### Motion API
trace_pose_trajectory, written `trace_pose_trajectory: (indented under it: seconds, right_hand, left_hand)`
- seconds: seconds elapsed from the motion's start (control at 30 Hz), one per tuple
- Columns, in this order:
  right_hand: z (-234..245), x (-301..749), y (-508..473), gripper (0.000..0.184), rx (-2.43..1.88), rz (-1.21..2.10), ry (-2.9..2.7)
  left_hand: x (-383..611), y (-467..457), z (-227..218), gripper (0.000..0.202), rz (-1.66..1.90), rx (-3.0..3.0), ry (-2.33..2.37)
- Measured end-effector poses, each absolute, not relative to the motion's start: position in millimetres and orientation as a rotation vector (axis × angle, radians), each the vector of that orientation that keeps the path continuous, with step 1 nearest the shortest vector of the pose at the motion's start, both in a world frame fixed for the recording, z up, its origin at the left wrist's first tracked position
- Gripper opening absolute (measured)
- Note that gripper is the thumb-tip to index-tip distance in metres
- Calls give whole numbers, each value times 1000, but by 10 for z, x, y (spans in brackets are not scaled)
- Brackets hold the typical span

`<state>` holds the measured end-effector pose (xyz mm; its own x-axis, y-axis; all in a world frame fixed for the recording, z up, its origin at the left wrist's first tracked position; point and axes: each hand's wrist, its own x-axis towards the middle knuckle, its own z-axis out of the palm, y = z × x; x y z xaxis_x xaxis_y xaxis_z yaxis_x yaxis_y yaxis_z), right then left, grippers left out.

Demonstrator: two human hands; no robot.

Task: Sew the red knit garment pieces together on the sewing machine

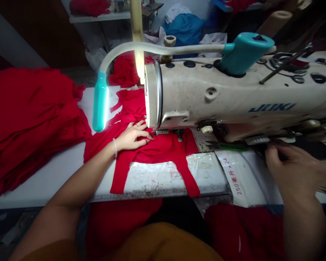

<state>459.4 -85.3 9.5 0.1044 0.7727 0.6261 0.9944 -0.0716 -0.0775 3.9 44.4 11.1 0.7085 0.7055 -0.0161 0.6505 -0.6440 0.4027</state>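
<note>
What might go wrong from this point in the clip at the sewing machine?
The left hand rests on the red knit fabric, its fingertips close to the presser foot of the Juki sewing machine, so a finger might get caught if the machine runs. The right hand is near a green-handled tool and could knock it aside. The red cloth pile droops over the table edge and might slide off.
</note>
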Motion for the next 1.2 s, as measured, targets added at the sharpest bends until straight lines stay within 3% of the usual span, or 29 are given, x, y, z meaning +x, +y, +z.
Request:
trace_pose_trajectory:
  seconds: [0.3, 0.47, 0.57, 0.63, 0.77, 0.87, 1.03, 1.2]
  right_hand:
    - [247, 4030, -1025, 18, -1689, -754, -1759]
    - [101, 2706, -1017, 34, -1404, 24, -2049]
    - [51, 2326, -749, 52, -1607, 268, -2264]
    - [60, 2348, -478, 53, -1763, 336, -2340]
    - [93, 2602, -5, 41, -1828, 254, -2351]
    - [63, 2611, 15, 38, -1714, 199, -2285]
    - [-54, 2458, -297, 34, -1233, 379, -2389]
    - [-62, 2443, -271, 34, -1556, 327, -2351]
  left_hand:
    - [44, 443, 57, 29, 393, 2561, 967]
    - [48, 510, 35, 29, 408, 2575, 1049]
    - [71, 424, 26, 31, 438, 2509, 1120]
    - [111, 291, 53, 37, 449, 2380, 1258]
    - [219, 26, 210, 46, 205, 2174, 1284]
    - [259, -39, 305, 42, 20, 2376, 1170]
    - [202, -98, 208, 36, 162, 2876, 976]
    - [202, -253, 91, 39, 194, 2801, 1114]
